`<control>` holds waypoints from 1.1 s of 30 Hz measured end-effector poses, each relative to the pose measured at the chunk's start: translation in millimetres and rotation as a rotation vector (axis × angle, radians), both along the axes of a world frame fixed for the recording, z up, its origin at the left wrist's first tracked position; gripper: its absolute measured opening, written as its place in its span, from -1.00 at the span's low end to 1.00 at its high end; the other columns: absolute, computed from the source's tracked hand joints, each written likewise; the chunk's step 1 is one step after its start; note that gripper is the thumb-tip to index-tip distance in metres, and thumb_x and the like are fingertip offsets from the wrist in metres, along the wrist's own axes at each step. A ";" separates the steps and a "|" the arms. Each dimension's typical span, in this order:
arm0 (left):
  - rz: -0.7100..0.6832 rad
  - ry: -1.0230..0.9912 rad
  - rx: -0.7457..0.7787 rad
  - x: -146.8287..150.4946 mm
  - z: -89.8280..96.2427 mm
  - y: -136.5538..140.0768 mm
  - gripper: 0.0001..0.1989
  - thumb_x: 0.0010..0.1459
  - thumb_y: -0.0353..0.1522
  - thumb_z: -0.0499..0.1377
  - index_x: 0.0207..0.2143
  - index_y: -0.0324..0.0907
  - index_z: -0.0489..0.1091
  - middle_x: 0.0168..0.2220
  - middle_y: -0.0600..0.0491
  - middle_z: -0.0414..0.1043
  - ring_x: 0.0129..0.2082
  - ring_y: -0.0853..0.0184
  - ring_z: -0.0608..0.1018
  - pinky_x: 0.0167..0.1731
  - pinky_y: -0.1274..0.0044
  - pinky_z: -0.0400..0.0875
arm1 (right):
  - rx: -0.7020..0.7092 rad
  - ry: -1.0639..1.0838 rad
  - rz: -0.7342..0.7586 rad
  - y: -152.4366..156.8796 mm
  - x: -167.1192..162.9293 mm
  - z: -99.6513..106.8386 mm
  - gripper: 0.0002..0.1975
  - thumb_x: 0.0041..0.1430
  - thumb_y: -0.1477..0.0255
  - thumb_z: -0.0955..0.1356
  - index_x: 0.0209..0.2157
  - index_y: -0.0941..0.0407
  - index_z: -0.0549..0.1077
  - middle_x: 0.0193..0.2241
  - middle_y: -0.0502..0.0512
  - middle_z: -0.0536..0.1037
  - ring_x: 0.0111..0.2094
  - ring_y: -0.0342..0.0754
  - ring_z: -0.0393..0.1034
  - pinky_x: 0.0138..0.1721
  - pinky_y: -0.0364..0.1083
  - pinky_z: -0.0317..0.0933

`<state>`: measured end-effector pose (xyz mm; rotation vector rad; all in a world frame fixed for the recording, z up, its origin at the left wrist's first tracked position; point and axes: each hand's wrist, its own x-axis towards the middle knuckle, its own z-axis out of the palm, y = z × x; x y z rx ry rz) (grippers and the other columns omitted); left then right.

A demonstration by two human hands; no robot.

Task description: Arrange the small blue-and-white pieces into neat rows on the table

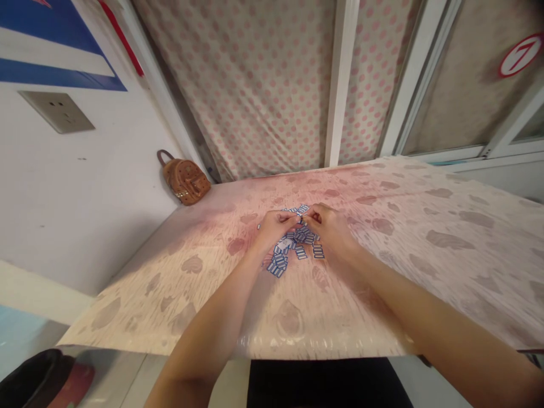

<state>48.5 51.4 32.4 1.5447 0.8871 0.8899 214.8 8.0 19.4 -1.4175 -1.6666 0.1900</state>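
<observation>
A loose heap of small flat pieces with blue and white stripes (278,262) lies on the patterned tablecloth (289,317). Over its far part my left hand (277,222) and my right hand (325,221) meet, fingertips almost touching. Both are closed in a pinch. Something small and dark shows between the fingertips, too tiny to name, and the fingers partly cover it. Several striped pieces lie under and between the hands, and two of them sit a little apart on the near right side of the heap.
A small brown backpack-shaped bag (186,180) stands at the table's far left corner against the wall. Behind the table hangs a dotted curtain (263,85) beside white window frames. A black and red container (46,378) is on the floor at the lower left.
</observation>
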 end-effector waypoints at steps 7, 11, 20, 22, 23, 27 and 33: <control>0.100 -0.028 -0.015 1.8 2.2 -1.2 -0.84 0.07 -0.34 0.30 -0.36 -0.28 0.58 -0.43 0.00 0.59 -0.43 0.34 0.61 -0.42 0.59 0.43 | 0.119 -0.036 0.030 0.7 -0.2 -1.3 -0.80 0.13 0.40 0.34 -0.17 0.09 0.41 -0.26 0.10 0.47 -0.28 -0.02 0.39 -0.27 -0.06 0.24; 0.160 -0.116 -0.068 0.2 5.7 -1.9 -0.85 0.06 -0.37 0.28 -0.33 -0.27 0.56 -0.40 0.02 0.59 -0.39 0.36 0.61 -0.37 0.59 0.44 | 0.154 -0.160 0.115 0.0 -1.3 0.0 -0.67 0.14 0.43 0.36 -0.03 0.08 0.38 -0.14 0.16 0.46 -0.13 0.08 0.39 -0.11 0.01 0.26; 0.126 -0.111 -0.019 -3.0 4.9 -1.3 -0.79 0.03 -0.31 0.31 -0.31 -0.26 0.58 -0.34 -0.01 0.61 -0.37 0.35 0.59 -0.35 0.58 0.42 | 0.141 -0.161 0.092 -5.0 -3.9 4.7 -0.77 0.23 0.43 0.28 -0.09 0.08 0.44 -0.20 0.16 0.50 -0.22 0.05 0.40 -0.21 -0.01 0.26; 0.117 -0.113 -0.006 -3.2 3.0 -0.3 -0.78 0.03 -0.30 0.31 -0.30 -0.26 0.58 -0.33 -0.02 0.61 -0.37 0.35 0.59 -0.34 0.57 0.42 | 0.120 -0.111 0.099 -4.8 -4.5 3.6 -0.76 0.21 0.42 0.29 -0.08 0.08 0.43 -0.20 0.15 0.51 -0.24 0.03 0.41 -0.22 -0.02 0.26; 0.116 -0.118 -0.001 -3.2 2.1 0.2 -0.78 0.03 -0.30 0.31 -0.30 -0.27 0.58 -0.33 -0.02 0.61 -0.37 0.36 0.59 -0.33 0.57 0.43 | 0.104 -0.064 0.098 -4.2 -4.7 2.4 -0.75 0.20 0.40 0.31 -0.08 0.08 0.43 -0.22 0.14 0.52 -0.25 0.02 0.41 -0.23 -0.03 0.26; 0.109 -0.146 -0.011 -2.7 0.2 1.0 -0.76 0.04 -0.30 0.32 -0.29 -0.29 0.57 -0.32 -0.05 0.60 -0.35 0.34 0.60 -0.27 0.54 0.45 | -0.004 0.185 0.112 0.4 -3.8 -3.1 -0.78 0.17 0.34 0.32 -0.15 0.09 0.43 -0.35 0.07 0.55 -0.31 -0.02 0.44 -0.26 -0.06 0.27; 0.053 -0.145 -0.028 -3.5 1.5 -0.5 -0.67 0.05 -0.18 0.33 -0.25 -0.26 0.56 -0.26 -0.06 0.61 -0.21 0.25 0.63 -0.17 0.49 0.46 | -0.109 0.423 0.201 4.9 -1.1 -3.7 -0.84 0.19 0.34 0.27 -0.40 0.11 0.40 -0.51 0.01 0.50 -0.48 -0.10 0.38 -0.36 -0.09 0.24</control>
